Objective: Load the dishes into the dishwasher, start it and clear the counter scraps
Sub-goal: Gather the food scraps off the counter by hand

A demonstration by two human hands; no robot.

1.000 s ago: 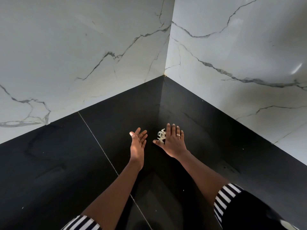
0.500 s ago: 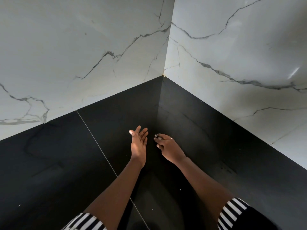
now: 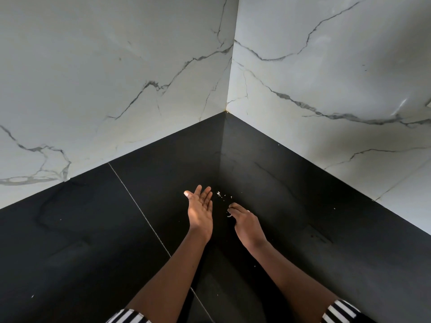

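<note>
— About the left hand point(image 3: 201, 210)?

— Held open over the black counter point(image 3: 81, 241), palm turned up and toward the right, fingers straight and close together, thumb out to the side. Holds nothing.

— And the right hand point(image 3: 246, 226)?

— Back upward, low on the counter, just beside the left but not touching it. Fingers point(image 3: 234, 206) curled under toward the thumb, closed on pale scraps point(image 3: 229, 215), with one white bit peeping out beneath the fingertips. Amount inside the grip: impossible to tell.

— Anything more on the surface?

— Yes: loose flecks point(image 3: 220, 194), scattered on the counter just beyond the right fingertips, between the two hands and the corner. Also single white specks point(image 3: 334, 208) farther off, one near the right-hand wall, another well out to the left.

— Around all this?

— Grey-veined marble wall point(image 3: 116, 78) on both sides, meeting in a corner straight ahead. Thin pale seam point(image 3: 140, 210) across the counter, passing left of the left hand and under the left forearm. Striped black-and-white sleeves point(image 3: 130, 317) at the bottom edge, one on each arm.
</note>
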